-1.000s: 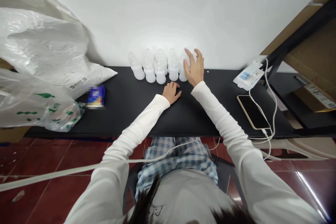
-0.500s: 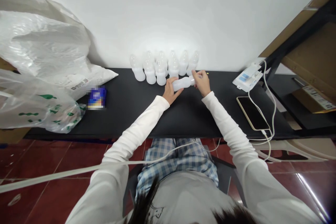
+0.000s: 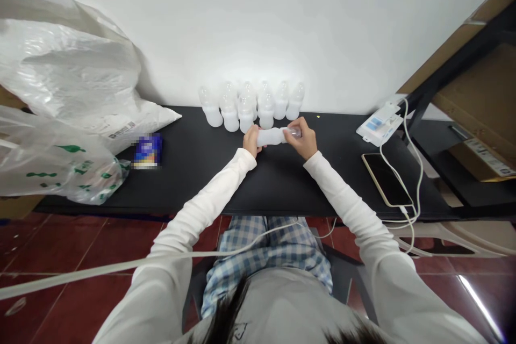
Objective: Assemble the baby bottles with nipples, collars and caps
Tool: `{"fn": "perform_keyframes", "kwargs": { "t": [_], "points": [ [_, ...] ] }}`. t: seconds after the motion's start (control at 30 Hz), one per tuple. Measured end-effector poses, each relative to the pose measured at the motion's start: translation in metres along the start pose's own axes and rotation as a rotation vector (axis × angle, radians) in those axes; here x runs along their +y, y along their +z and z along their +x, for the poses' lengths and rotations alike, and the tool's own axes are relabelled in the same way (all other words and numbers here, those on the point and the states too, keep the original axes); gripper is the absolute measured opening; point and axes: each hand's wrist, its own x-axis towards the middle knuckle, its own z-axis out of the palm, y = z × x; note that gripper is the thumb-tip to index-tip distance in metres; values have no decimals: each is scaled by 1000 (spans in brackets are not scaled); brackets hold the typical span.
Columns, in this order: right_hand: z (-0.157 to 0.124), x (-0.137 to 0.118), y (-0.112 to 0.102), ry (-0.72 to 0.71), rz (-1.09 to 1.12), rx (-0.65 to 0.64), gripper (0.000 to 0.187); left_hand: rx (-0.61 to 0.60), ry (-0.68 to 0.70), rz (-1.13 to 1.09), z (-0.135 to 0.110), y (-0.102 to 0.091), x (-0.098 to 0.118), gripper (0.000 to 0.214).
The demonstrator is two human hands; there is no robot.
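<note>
A white baby bottle point(image 3: 271, 137) is held sideways just above the black table. My left hand point(image 3: 252, 141) wraps around its base end. At the other end, my right hand point(image 3: 305, 141) is closed round the neck and the clear domed cap point(image 3: 295, 132), which partly shows between the fingers. Whether the cap sits fully on the bottle is hidden by those fingers. Just beyond my hands, several similar white bottles with clear domed caps point(image 3: 266, 109) stand upright in a cluster against the wall.
Large white plastic bags point(image 3: 68, 70) and a green-printed clear bag point(image 3: 76, 172) fill the left side. Beside them lies a blurred blue packet point(image 3: 148, 150). On the right are a charging phone point(image 3: 387, 180), a white power strip point(image 3: 379, 124) and loose cables.
The bottle has shifted slightly left and towards me. My left hand now wraps its base more tightly, and my right hand has turned, showing the clear cap.
</note>
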Motion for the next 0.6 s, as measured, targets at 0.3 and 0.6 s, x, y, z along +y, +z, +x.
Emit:
{"fn": "perform_keyframes", "kwargs": {
  "t": [0.3,0.6],
  "points": [
    [-8,17,-14,-267,-46,-264,50,140,-37,-81,17,-14,-5,40],
    [-4,28,-19,133,103,-454,49,91,188,45,5,-9,-6,44]
  ]
}}
